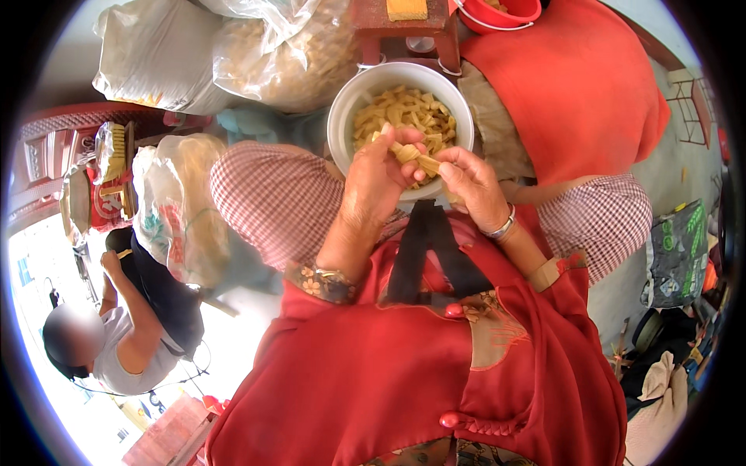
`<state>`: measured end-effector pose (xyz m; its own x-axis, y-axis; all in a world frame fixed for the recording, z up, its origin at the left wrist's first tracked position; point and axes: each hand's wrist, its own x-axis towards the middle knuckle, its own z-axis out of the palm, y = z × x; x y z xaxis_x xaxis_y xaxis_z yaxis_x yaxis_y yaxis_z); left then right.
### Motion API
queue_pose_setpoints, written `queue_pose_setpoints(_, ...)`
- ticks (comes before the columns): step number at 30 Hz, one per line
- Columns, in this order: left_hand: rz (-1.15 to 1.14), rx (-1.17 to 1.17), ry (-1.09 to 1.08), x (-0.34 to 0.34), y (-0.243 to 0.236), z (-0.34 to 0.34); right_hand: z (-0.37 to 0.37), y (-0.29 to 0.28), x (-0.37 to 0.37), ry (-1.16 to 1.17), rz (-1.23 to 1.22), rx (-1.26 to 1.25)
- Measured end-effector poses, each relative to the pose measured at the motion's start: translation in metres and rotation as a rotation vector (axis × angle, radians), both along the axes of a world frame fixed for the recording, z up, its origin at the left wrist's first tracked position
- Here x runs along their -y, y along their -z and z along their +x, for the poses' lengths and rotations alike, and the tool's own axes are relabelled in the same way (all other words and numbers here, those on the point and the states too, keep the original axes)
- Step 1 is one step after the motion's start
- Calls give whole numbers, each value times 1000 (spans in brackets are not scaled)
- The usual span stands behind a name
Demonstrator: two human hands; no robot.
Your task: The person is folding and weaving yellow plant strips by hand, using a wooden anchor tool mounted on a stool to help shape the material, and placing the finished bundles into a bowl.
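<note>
A pale yellow strip [418,158], flat and pliable like tofu skin, is stretched between my two hands with a fold or knot near its middle. My left hand [376,169] has its fingers closed on one end, thumb pointing up. The other end is pinched by the thumb and fingers of my right hand [471,180], which wears a metal bracelet at the wrist. Just beyond and beneath both hands stands a large white basin [339,132]. Many yellow knotted pieces [404,109] lie in it, partly hidden by my left hand.
Bulging plastic sacks [284,58] stand at the far left. Behind the basin is a wooden stool [400,31]; a red bucket [501,14] and red cloth [567,85] lie to its right. Another person [128,342] sits at the left. A dark bag [674,256] rests at the right.
</note>
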<state>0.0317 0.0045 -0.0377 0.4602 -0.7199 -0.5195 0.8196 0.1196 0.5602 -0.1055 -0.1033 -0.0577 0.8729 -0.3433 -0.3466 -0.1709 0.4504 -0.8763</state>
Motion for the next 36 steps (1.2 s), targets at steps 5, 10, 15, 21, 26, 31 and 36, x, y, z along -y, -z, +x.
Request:
queue_pose_setpoints(5, 46, 134, 129, 0, -7, -1, 4, 7, 0, 33, -265, 8)
queue_pose_setpoints(10, 148, 322, 281, -6, 2, 0, 8, 8, 2, 6, -506, 9)
queue_pose_setpoints(15, 133, 229, 236, -6, 2, 3, 12, 10, 5, -51, -524, 36)
queue_pose_setpoints(21, 100, 152, 63, -12, 0, 6, 12, -10, 9, -78, -521, 12)
queue_pose_setpoints(26, 123, 167, 9, -7, -2, 10, 15, -12, 18, -73, -567, 19)
queue_pose_setpoints(31, 114, 238, -46, 22, -17, 36, 48, -20, 49, 6, -863, 90)
queue_pose_setpoints(36, 12, 441, -54, 64, -45, 74, 94, -56, 97, 75, -1255, 150)
